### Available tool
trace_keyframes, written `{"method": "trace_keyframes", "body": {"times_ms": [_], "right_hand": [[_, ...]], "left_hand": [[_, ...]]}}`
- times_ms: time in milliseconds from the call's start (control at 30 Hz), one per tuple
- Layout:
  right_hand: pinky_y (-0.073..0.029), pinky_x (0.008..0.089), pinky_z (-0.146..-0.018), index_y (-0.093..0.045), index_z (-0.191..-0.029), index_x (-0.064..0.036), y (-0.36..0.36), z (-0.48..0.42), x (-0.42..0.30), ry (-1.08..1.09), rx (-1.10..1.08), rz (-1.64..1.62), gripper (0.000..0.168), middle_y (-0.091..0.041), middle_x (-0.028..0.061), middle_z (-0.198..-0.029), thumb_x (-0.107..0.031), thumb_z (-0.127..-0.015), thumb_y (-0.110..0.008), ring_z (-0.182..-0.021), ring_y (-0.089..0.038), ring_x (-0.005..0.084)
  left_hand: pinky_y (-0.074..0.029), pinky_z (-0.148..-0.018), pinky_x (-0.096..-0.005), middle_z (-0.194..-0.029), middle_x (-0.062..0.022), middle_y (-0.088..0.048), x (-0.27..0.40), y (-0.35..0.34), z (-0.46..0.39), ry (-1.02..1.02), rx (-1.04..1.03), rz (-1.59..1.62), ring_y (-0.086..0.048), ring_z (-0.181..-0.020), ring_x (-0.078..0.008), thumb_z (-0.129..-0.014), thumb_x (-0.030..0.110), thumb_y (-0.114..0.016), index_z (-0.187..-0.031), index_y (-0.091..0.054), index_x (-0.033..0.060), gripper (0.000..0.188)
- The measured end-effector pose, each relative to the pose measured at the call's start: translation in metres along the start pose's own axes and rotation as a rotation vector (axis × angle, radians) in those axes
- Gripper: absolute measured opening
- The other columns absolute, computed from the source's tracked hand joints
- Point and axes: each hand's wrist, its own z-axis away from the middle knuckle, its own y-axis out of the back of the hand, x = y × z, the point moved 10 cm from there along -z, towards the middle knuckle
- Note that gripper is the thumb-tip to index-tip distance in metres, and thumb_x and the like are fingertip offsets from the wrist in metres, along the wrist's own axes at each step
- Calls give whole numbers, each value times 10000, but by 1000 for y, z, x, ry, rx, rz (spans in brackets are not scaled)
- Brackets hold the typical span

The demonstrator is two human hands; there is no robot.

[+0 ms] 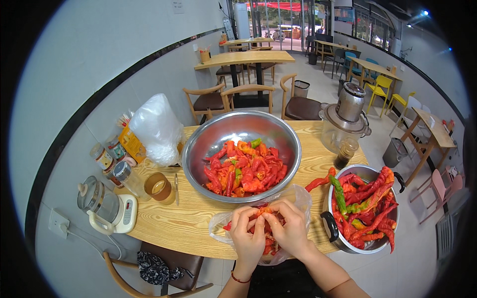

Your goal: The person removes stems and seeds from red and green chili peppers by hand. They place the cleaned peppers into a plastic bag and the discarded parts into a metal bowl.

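Between them, my left hand (246, 227) and my right hand (288, 227) grip a piece of red-orange chili pepper (262, 211), thumbs close together on it. Both hands are over a thin clear plastic bag (302, 199) at the table's near edge, with red pepper scraps (269, 246) lying in it. Just beyond stands a large stainless steel bowl (242, 123) holding torn red pepper pieces (246, 169) and a few green ones. To the right is a steel pot (363, 250) with black handles, heaped with whole red and green-tinged chili peppers (369, 208).
The wooden table (167, 227) also bears an electric kettle (108, 208), a brown cup (158, 186), glass jars (100, 156), a wrapped plastic bundle (156, 128), a food chopper (346, 115) and a small dark-filled jar (346, 152). A chair (175, 260) with a patterned cloth stands at left.
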Motion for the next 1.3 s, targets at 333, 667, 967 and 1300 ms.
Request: {"method": "trace_keyframes", "body": {"times_ms": [333,667,967,1300], "right_hand": [[-426,178,-527,-644,-852,21,-33,16,67,-575,-226,-874,70,-626,38,-721,-49,-855,-647,-573,-539,61],[-473,245,-588,-642,-847,40,-13,3,58,-369,-67,-579,63,-647,95,-795,-9,-813,-661,-651,-599,151],[-496,324,-667,-632,-836,53,12,6,-14,267,176,3,135,-642,155,-841,73,-709,-674,-750,-622,279],[-445,218,-644,-578,-863,39,0,7,39,-184,59,-417,52,-596,63,-815,-12,-864,-589,-710,-554,95]], "left_hand": [[-463,-844,-259,-992,-63,-600,-66,-23,3,495,-428,746,-577,-912,-130,-866,7,-595,-1032,-562,-3,169],[-489,-790,-240,-953,-69,-621,-63,-14,-13,423,-263,654,-599,-866,-116,-864,8,-609,-1046,-572,-22,188],[-481,-676,-176,-878,-62,-636,-28,-5,-13,241,-48,372,-592,-755,-64,-815,-63,-638,-996,-609,-66,184],[-471,-636,-167,-820,-33,-637,-21,-8,-11,196,-176,61,-580,-709,-41,-787,-84,-608,-918,-620,-62,133]]}}
